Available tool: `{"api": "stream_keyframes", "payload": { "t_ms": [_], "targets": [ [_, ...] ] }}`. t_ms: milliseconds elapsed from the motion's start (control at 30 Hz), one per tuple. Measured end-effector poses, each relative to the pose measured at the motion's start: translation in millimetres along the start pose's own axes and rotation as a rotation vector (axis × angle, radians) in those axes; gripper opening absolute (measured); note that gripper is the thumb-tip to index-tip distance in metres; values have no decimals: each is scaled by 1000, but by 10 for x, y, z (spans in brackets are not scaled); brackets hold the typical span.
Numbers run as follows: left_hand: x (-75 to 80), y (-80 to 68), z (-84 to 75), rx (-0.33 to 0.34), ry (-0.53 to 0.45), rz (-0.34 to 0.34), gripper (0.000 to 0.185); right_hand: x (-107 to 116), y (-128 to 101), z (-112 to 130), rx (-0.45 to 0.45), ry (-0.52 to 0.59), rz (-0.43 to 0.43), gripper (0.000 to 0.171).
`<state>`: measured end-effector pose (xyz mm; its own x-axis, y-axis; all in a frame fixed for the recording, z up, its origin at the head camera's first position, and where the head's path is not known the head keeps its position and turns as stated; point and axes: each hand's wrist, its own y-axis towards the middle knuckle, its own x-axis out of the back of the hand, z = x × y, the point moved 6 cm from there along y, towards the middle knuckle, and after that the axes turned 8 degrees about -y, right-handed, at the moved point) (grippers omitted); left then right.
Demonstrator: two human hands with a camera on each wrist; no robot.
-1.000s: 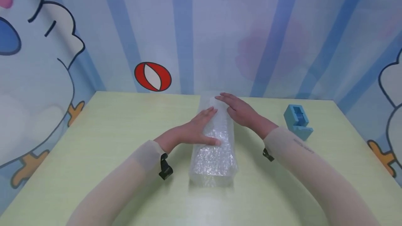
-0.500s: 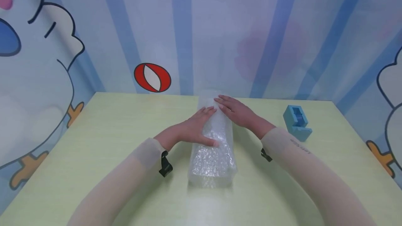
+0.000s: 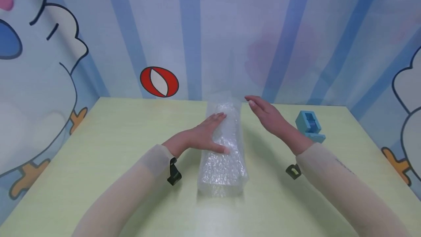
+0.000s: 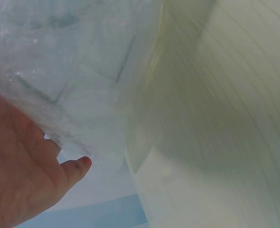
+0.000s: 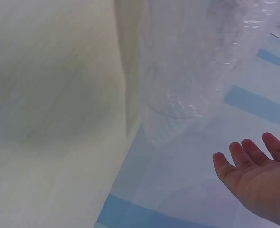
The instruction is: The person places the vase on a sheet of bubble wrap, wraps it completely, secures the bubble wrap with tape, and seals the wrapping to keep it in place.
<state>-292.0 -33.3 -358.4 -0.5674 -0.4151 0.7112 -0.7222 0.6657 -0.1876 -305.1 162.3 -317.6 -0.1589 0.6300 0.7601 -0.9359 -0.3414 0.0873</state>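
A long bundle wrapped in clear bubble wrap (image 3: 223, 145) lies lengthwise in the middle of the pale green table (image 3: 98, 149). My left hand (image 3: 205, 134) rests flat on its left side with straight fingers; the left wrist view shows the palm (image 4: 21, 185) against the bubble wrap (image 4: 73, 71). My right hand (image 3: 266, 116) hovers open just to the right of the bundle's far end, touching nothing. In the right wrist view the right hand (image 5: 254, 180) is apart from the bubble wrap (image 5: 197, 61).
A blue tape dispenser (image 3: 309, 125) stands on the table to the right of my right hand. Striped cartoon walls (image 3: 197, 28) close the table in at the back and on both sides.
My right hand has lifted off the far end of the bundle and moved to the right. The left hand has stayed pressed on the wrap.
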Motion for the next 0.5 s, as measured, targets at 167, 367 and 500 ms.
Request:
{"api": "stream_keyframes", "payload": {
  "t_ms": [167, 367, 500],
  "targets": [
    [-7, 2, 17, 8, -6, 7, 111, 194, -297, -27, -31, 64, -58, 53],
    [-5, 0, 27, 1, -28, 0, 111, 412, -575, -106, -43, 29, -65, 48],
    [-7, -7, 26, -7, -40, 0, 110, 522, -747, -258, -103, -12, -69, 49]
  ]
}}
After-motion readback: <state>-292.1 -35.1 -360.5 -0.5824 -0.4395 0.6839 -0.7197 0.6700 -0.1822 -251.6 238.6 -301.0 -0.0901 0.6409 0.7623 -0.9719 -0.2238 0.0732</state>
